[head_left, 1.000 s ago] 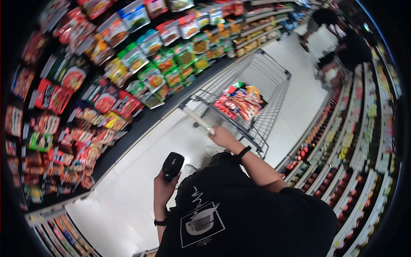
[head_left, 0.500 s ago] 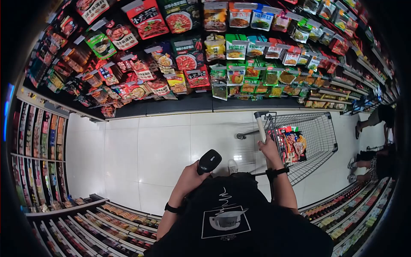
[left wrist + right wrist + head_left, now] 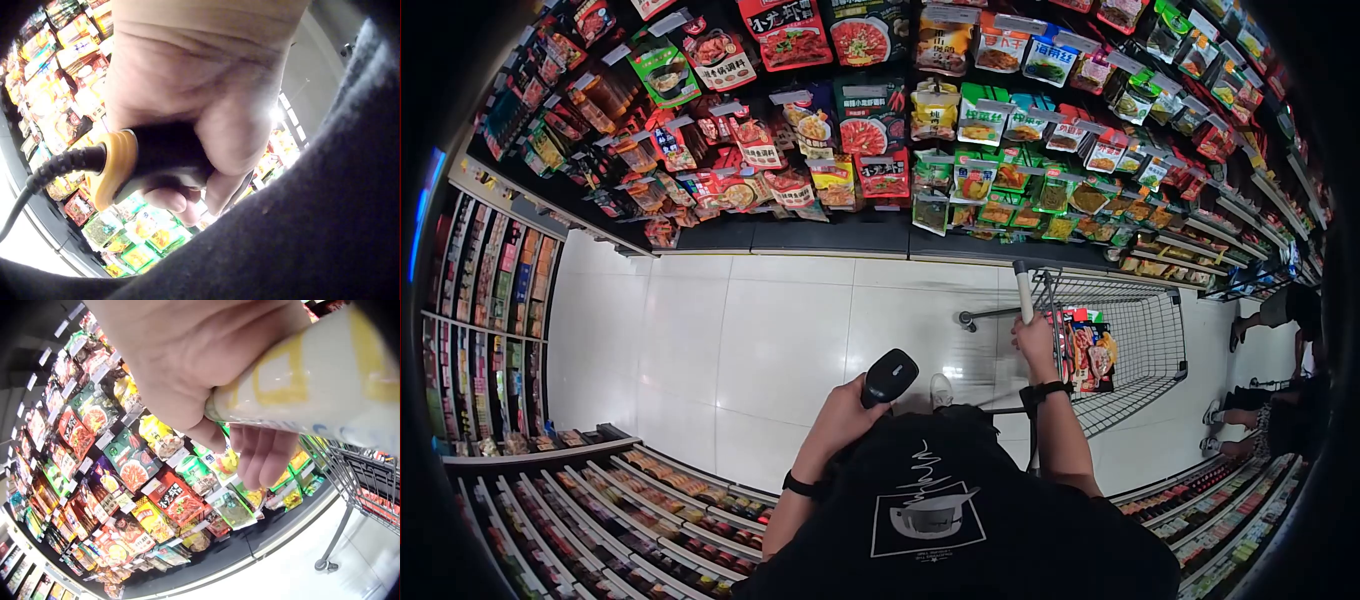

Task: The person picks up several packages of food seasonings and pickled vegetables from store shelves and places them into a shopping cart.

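Note:
In the head view my left hand (image 3: 840, 418) grips a black handheld device (image 3: 890, 377) in front of the shirt. The left wrist view shows my fingers wrapped round its black handle (image 3: 165, 150), with a yellow collar and a coiled cable at its end. My right hand (image 3: 1034, 345) holds the pale handle bar (image 3: 1025, 290) of a wire shopping cart (image 3: 1145, 340). Up close in the right wrist view, my fingers curl round the white and yellow bar (image 3: 312, 378). Red, colourful food packets (image 3: 1090, 352) lie in the cart.
Hanging food packets (image 3: 880, 175) fill the shelf across the aisle. Pale tiled floor (image 3: 780, 340) lies between it and me. More shelves stand at the left (image 3: 495, 270) and behind me (image 3: 630, 520). Other people (image 3: 1285, 410) are at the far right.
The view has swung round, so the packet shelf now runs across the top and the cart sits at the right. Both hands keep their hold; the left has come closer to the shirt's middle.

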The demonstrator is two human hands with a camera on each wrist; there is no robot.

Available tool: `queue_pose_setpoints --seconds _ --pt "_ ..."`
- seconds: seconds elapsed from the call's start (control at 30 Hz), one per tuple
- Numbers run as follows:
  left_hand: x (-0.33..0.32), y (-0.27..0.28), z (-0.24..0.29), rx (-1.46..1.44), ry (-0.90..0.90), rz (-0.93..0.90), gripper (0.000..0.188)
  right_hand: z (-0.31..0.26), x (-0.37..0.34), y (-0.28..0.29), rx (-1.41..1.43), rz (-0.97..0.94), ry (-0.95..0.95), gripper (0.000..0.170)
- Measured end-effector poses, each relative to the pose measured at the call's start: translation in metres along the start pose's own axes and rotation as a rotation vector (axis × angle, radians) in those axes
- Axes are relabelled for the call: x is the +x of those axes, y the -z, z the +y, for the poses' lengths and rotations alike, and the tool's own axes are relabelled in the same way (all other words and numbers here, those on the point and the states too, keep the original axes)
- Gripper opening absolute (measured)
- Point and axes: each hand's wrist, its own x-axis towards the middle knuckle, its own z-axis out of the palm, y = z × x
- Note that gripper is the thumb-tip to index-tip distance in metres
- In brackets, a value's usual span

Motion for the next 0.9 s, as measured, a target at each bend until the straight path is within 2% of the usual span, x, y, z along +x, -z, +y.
queue_pose_setpoints --seconds 0.23,0.57,0.9 --pt "-0.002 0.0 0.006 -0.008 -0.021 0.013 0.045 -0.005 0.003 0.001 0.075 0.016 -0.01 0.019" --pt "-0.012 -0.005 0.006 -0.026 0.006 0.012 0.044 -0.008 0.007 0.002 0.035 -0.023 -0.015 0.019" --pt "-0.015 -0.015 0.001 -0.003 0.039 -0.015 0.05 -0.018 0.015 0.004 0.041 -0.02 -0.039 0.021"
